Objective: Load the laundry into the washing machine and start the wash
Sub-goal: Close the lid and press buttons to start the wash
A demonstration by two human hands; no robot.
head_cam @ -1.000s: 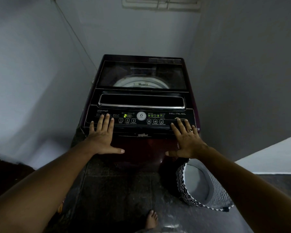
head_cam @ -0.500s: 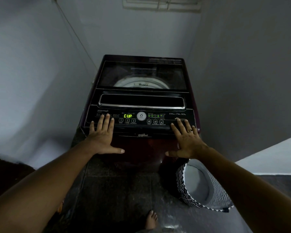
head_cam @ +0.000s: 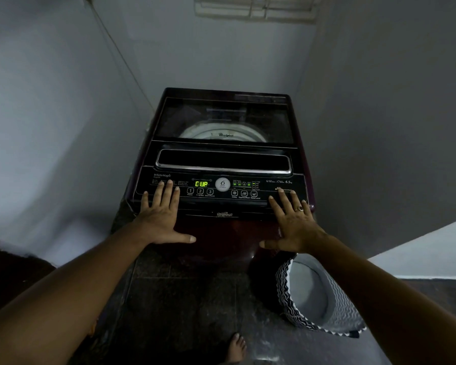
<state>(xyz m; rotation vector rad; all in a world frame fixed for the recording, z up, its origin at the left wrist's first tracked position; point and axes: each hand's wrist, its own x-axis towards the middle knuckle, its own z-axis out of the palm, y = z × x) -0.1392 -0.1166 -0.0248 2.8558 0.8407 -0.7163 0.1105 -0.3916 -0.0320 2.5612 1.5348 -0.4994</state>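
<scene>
A dark maroon top-loading washing machine (head_cam: 221,233) stands in the corner with its glass lid (head_cam: 223,119) down; the white drum rim shows through it. The control panel (head_cam: 263,185) shows green letters "CUP" on its display (head_cam: 201,184). My left hand (head_cam: 159,216) rests flat on the panel's left front edge, fingers straight, thumb spread. At the panel's right front edge my right hand (head_cam: 292,219), with a ring on one finger, lies flat the same way. Neither hand holds anything. No laundry is in view.
A laundry basket (head_cam: 327,322) with a black-and-white zigzag pattern and a grey lining lies tipped on the dark tiled floor (head_cam: 179,299) at the machine's right. My bare foot (head_cam: 236,349) shows at the bottom. Grey walls close in on both sides.
The display changed from a green "2" to "CUP" half a second ago and stays so. Both hands have kept their places.
</scene>
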